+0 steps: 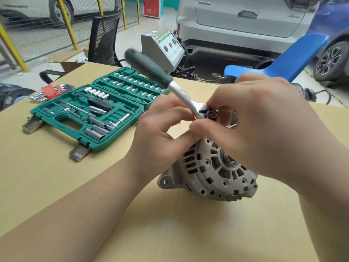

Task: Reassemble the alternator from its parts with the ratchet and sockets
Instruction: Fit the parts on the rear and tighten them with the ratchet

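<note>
The grey alternator (pixel 209 174) lies on the tan table (pixel 56 176), its vented end face turned toward me. Above it I hold a ratchet (pixel 181 93) with a dark green handle that points up and to the left. My left hand (pixel 160 135) grips the ratchet's chrome neck close to its head. My right hand (pixel 264 120) pinches a small socket (pixel 213 115) at the ratchet head, thumb below and fingers above. Both hands hide the upper part of the alternator.
An open green socket case (pixel 90 114) with several sockets, bits and extensions lies at the left of the table. A red holder of hex keys (pixel 51 91) sits behind it. Beyond the table stand a black chair, a blue chair (pixel 294 55), a grey machine and parked cars.
</note>
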